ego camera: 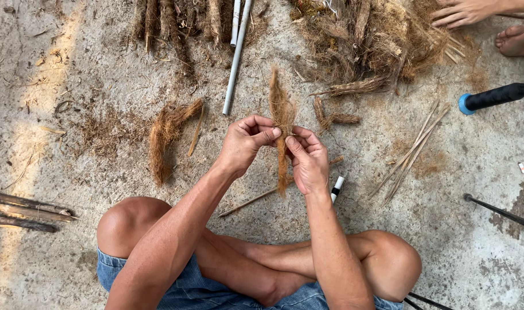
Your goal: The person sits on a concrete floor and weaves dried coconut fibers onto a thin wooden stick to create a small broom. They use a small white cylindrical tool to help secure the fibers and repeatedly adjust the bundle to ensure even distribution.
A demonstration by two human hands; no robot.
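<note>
Both forearms are seen bare from elbow to wrist, no sleeves on either, and no watch, ring or band is to be made out on the left hand (247,143) or the right hand (308,163). Blue denim shorts (187,284) are worn, the cloth faded and washed pale, with a frayed hem and a stitched seam picked out along the near left leg. Knees, shins and the one foot in view are left uncovered, with no shoe or sock.
</note>
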